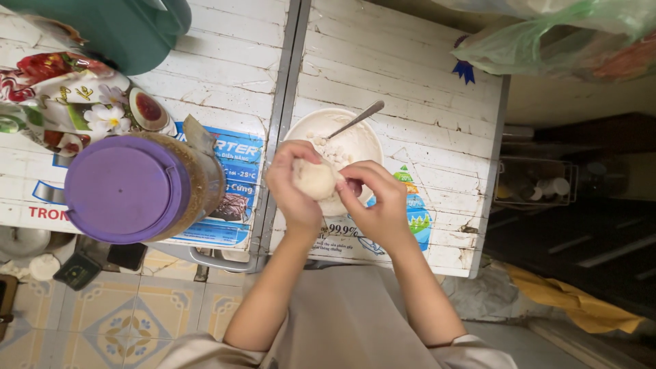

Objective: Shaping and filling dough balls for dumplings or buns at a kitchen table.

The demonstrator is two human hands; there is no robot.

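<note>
Both my hands meet over a white bowl point(359, 137) on a white chest lid. My left hand point(292, 188) cups a pale round lump of dough point(314, 179). My right hand point(379, 201) presses its fingers against the lump's right side. Pale chunks lie inside the bowl, and a metal spoon point(355, 121) leans in it with its handle pointing up and to the right.
A large jar with a purple lid point(126, 188) stands left of my hands. A flowered bag point(65, 96) and a green container point(130, 27) sit at the upper left. Plastic bags point(553, 37) lie at the upper right. Patterned floor tiles point(123, 321) show below.
</note>
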